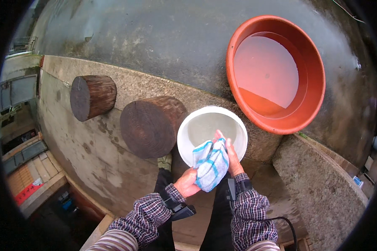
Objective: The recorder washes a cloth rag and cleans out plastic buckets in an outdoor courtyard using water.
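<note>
Outdoor wash place: a wet, dark concrete floor (pixel 163 37) bordered by a rough, stained cement kerb (pixel 125 85), with a lower cement step below it. On the floor stands a large round orange plastic basin (pixel 238 46) holding water; against the kerb stands a smaller white plastic bowl (pixel 188 129). Two dark cylindrical wooden log stools (pixel 148 125) lie beside the bowl. The left hand (pixel 187 183) and right hand (pixel 232 157), both closed, grasp a bunched white cloth with blue checks (pixel 211 165) between them, just over the near rim of the bowl. The fingers are largely hidden by the cloth; whether the bowl contains water cannot be made out; the legs are cut off below
</note>
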`<action>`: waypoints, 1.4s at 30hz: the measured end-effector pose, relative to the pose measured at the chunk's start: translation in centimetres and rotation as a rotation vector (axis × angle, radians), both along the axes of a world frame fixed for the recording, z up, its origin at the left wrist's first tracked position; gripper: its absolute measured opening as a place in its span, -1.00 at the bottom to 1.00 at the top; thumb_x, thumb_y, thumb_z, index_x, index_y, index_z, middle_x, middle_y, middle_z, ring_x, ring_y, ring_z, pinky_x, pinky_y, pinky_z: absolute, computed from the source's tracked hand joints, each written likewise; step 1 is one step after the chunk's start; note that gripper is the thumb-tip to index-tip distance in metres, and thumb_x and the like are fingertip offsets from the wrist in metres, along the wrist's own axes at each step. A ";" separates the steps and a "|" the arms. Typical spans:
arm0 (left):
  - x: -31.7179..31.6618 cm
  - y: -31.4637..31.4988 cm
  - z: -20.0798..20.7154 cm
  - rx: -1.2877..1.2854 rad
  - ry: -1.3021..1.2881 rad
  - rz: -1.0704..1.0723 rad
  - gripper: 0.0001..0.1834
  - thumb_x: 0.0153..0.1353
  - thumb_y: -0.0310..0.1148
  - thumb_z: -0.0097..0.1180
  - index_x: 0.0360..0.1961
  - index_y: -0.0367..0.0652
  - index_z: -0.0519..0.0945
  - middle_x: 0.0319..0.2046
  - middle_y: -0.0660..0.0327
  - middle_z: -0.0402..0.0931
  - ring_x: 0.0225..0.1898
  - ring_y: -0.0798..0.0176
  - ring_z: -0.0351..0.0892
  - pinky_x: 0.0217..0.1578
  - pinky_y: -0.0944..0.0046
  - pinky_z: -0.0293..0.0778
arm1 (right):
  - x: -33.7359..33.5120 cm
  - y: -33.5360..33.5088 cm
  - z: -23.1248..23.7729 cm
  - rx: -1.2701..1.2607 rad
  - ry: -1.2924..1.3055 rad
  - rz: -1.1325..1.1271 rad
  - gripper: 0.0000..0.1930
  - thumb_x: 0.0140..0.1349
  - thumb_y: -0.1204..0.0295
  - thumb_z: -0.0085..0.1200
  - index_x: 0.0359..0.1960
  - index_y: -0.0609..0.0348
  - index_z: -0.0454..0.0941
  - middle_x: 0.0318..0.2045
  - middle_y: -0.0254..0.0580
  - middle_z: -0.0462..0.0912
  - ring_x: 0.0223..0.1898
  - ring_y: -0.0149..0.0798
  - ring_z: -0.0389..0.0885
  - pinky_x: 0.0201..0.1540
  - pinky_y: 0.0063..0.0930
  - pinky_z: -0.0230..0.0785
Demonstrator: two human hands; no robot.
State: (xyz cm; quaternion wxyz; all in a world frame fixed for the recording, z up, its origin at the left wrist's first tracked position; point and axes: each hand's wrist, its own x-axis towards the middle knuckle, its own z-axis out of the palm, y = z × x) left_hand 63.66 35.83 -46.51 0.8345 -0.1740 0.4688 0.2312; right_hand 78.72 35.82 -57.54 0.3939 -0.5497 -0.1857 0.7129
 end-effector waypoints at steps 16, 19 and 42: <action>-1.3 2.2 -1.8 0.268 -0.011 -0.608 -0.48 0.11 -0.17 0.06 0.03 -0.23 0.30 -0.12 0.22 0.41 -0.13 0.35 0.40 -0.08 0.34 0.31 | -1.1 2.1 3.1 -0.269 0.224 -0.214 -0.80 -0.02 0.53 0.13 -0.32 0.19 0.44 -0.48 -0.35 0.49 -0.47 -0.52 0.44 -0.43 -0.65 0.33; -1.3 2.5 -3.3 0.428 0.123 -0.849 -0.49 0.04 -0.14 0.12 -0.06 -0.25 0.39 -0.23 0.20 0.46 -0.23 0.33 0.44 -0.16 0.34 0.34 | -1.7 2.7 2.2 -0.232 0.008 -0.026 -0.77 -0.04 0.54 0.13 -0.29 0.18 0.46 -0.49 -0.34 0.49 -0.51 -0.52 0.43 -0.48 -0.62 0.32; -2.5 -1.4 -5.3 0.220 0.511 -0.245 -0.69 0.17 -0.27 -0.06 -0.15 -0.28 0.39 -0.32 0.17 0.48 -0.28 0.35 0.45 -0.26 0.36 0.39 | -1.5 2.4 10.5 0.155 -0.468 0.337 -0.81 -0.10 0.44 0.16 -0.43 0.23 0.46 -0.55 -0.12 0.52 -0.49 -0.37 0.48 -0.41 -0.46 0.35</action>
